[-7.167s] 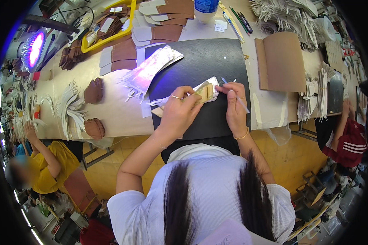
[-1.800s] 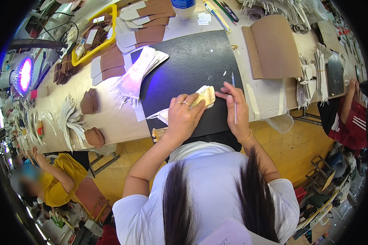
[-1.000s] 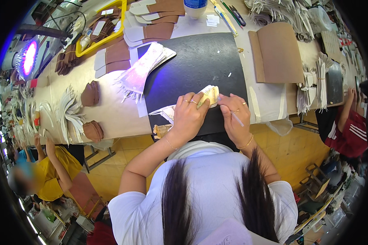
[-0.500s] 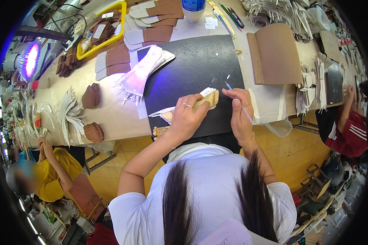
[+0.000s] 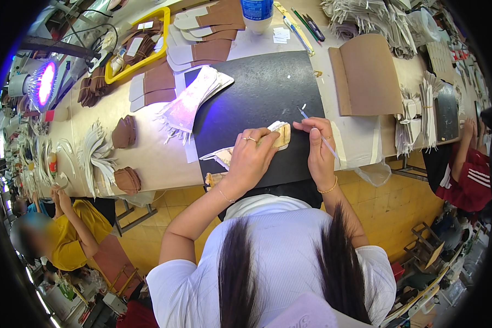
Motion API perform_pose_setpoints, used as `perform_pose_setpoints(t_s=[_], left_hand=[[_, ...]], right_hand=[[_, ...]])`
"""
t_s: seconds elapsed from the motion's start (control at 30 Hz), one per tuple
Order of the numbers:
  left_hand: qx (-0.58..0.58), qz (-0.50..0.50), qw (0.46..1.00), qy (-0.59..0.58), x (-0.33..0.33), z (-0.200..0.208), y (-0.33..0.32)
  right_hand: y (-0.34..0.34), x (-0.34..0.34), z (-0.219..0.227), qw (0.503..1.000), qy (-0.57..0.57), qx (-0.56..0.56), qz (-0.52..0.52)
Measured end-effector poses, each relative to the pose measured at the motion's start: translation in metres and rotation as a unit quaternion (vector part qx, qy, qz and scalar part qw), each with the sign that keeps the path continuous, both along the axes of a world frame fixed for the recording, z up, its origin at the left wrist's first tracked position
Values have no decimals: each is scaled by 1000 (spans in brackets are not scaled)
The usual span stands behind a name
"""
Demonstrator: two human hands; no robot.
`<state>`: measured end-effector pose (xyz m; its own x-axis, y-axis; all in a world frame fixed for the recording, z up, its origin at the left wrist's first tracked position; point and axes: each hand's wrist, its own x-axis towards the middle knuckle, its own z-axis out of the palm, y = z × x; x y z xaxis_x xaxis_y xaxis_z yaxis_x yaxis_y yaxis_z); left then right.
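Note:
My left hand (image 5: 250,159) presses with bent fingers on a cream-and-white layered piece of material (image 5: 282,135), which lies on a black mat (image 5: 251,76). Part of that piece sticks out on the hand's left side, and its middle is hidden under my palm. In my right hand (image 5: 320,156), just right of the piece, is a thin, pale, pen-like stick (image 5: 329,146). Its tip points up and to the left over the mat. Near the left wrist lies a small yellowish scrap (image 5: 215,179). A fanned white bundle (image 5: 194,101) rests across the mat's upper left edge.
A lit lamp (image 5: 45,85) stands at the left. Brown-and-white pieces (image 5: 213,16) and a yellow basket (image 5: 167,33) are at the far left, with a blue-labelled bottle (image 5: 257,16) beside them. A brown folder (image 5: 369,76) lies right. Other people sit at both sides.
The cream-and-white piece has shifted under my left hand, and its top shows differently. My right hand stays close by with the stick, its fingertips slightly nearer the piece.

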<state>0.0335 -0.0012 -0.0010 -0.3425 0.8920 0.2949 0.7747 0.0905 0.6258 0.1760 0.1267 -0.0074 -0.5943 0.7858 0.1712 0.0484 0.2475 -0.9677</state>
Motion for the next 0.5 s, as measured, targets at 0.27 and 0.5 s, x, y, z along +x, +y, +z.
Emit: perform_pose_setpoints(t_s=[0.27, 0.5], left_hand=[[12, -5, 1000, 11, 1, -3, -1], [-7, -30, 999, 25, 3, 3, 5]], right_hand=[[1, 1, 0, 1000, 2, 1, 8], [8, -4, 5, 998, 34, -17, 42]])
